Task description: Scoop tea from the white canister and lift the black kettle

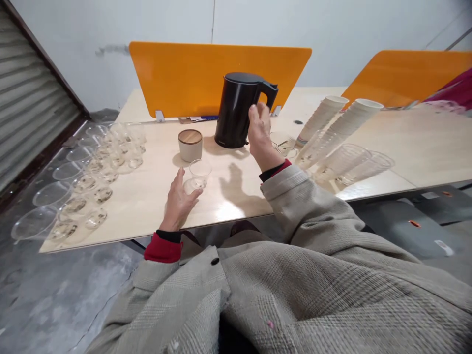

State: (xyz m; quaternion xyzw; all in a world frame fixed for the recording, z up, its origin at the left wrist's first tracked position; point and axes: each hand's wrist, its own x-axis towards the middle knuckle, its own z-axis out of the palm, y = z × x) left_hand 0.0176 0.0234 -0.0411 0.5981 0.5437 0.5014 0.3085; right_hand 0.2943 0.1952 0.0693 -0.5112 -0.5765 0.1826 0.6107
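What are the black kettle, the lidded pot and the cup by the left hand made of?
The kettle looks like glossy plastic or coated metal: its side shines. The pot could be matte ceramic, pale and dull; its lid seems wooden, from its brown look. The cup is likely thin plastic, maybe glass: the table shows through.

Orange desk divider (177,73), ribbed shutter (29,93), cracked floor (81,290)

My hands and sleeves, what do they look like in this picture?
Your left hand and right hand are ungloved. The coat sleeves are grey-beige checked cloth, with red cuffs and narrow black bands showing at the wrists.
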